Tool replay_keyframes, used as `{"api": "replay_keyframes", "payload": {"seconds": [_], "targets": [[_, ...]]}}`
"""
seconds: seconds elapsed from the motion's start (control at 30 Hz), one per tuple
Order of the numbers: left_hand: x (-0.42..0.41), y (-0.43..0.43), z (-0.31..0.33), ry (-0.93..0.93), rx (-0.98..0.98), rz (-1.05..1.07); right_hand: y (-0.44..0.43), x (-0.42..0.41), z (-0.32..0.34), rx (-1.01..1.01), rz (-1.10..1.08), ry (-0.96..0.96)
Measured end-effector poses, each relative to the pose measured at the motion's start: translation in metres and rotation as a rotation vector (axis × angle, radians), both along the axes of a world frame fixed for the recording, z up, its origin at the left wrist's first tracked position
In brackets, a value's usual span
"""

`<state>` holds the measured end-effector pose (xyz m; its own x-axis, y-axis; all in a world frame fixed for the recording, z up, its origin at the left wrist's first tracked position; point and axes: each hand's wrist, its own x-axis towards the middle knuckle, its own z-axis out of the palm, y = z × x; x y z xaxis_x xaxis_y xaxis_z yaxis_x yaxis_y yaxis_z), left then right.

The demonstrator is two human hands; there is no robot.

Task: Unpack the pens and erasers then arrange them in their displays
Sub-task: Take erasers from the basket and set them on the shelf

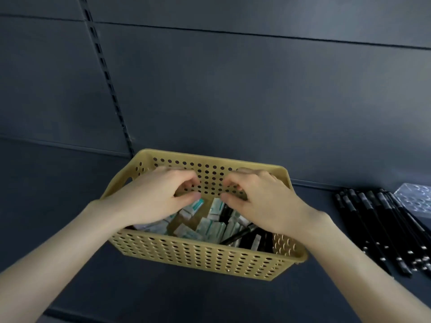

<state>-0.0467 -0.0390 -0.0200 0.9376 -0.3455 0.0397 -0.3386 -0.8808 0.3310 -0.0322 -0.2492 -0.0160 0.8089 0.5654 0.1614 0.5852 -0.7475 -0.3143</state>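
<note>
- Head cam: dark grey back panel (233,89) fills the top half, w/ a slotted upright strip (105,73) running down its left side.
- Dark shelf (163,294) below it; everything sits on this.
- Tan perforated basket (186,252) at centre of shelf, back wall close to the panel.
- Both my bare forearms come in from the bottom corners and meet over the basket.
- My left hand (158,197) is over the basket's left half, fingers curled, thumb tip right at the top of a packet. Can't tell if I've got hold of it.
- My right hand (263,201) is over the right half, fingers curled likewise, tips just above the pile. Can't tell if it's gripping anything either.
- Loose black pens (377,229) lie side by side on the shelf, well to the right of the basket.
- Clear plastic tray (417,199) at the far right edge, just behind the pens, partly cut off.
- Erasers (210,227) in white-and-teal wrappers are heaped inside the basket, left and middle, lying at all angles.
- A few black pens in the basket (240,236) sit at its right side, under my right wrist.
</note>
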Motion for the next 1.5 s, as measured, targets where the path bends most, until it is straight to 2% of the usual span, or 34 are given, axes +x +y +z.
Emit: {"api": "replay_keyframes", "payload": {"seconds": [0.2,0.47,0.7,0.83,0.97,1.1,1.2,1.33,1.5], "targets": [[0.028,0.014,-0.011,0.221,0.21,-0.139,0.019,0.023,-0.006,-0.213,0.129,0.169],[0.058,0.01,-0.027,0.532,0.232,-0.465,0.044,0.043,-0.016,-0.551,0.201,0.481],[0.056,0.005,-0.035,0.644,0.279,-0.546,0.043,0.042,-0.024,-0.458,0.168,0.535],[0.055,0.005,-0.036,0.673,0.319,-0.518,0.046,0.041,-0.028,-0.448,0.181,0.527],[0.057,0.008,-0.036,0.585,0.336,-0.389,0.049,0.042,-0.032,-0.455,0.211,0.595],[0.063,0.012,-0.036,0.497,0.217,-0.188,0.045,0.047,-0.03,-0.411,0.177,0.638],[0.065,0.013,-0.038,0.434,0.186,-0.121,0.039,0.052,-0.026,-0.31,0.117,0.598],[0.062,0.013,-0.042,0.425,0.162,-0.059,0.039,0.053,-0.029,-0.232,0.147,0.583],[0.062,0.008,-0.044,0.439,0.056,0.034,0.043,0.05,-0.037,-0.234,0.19,0.552]]}}
